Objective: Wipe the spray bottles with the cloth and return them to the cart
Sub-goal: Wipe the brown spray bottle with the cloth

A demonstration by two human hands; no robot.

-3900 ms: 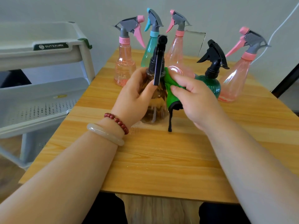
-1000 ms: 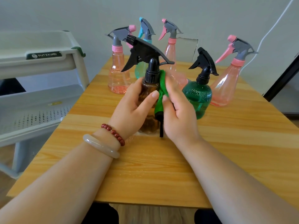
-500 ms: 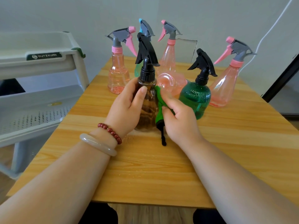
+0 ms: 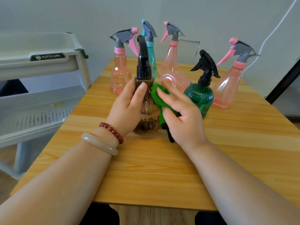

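A brown spray bottle (image 4: 148, 109) with a black trigger head stands upright on the wooden table (image 4: 162, 168). My left hand (image 4: 126, 108) grips its left side. My right hand (image 4: 181, 119) presses a green cloth (image 4: 158, 98) against the bottle's right side. Behind stand a green bottle (image 4: 200, 96) with a black head, pink bottles (image 4: 120, 78) (image 4: 170, 62) (image 4: 227, 90) and a teal bottle (image 4: 151, 60). Another pink bottle (image 4: 173, 82) lies on its side behind the cloth.
A white tiered cart (image 4: 40, 95) with perforated shelves stands left of the table, its top tray level with the bottle heads. A white cable (image 4: 276, 28) runs down the wall at the right. A dark frame edge (image 4: 285, 83) sits at the far right.
The brown bottle has been turned in my left hand, so its trigger head now points away. My right hand slid the cloth up along the bottle's side.
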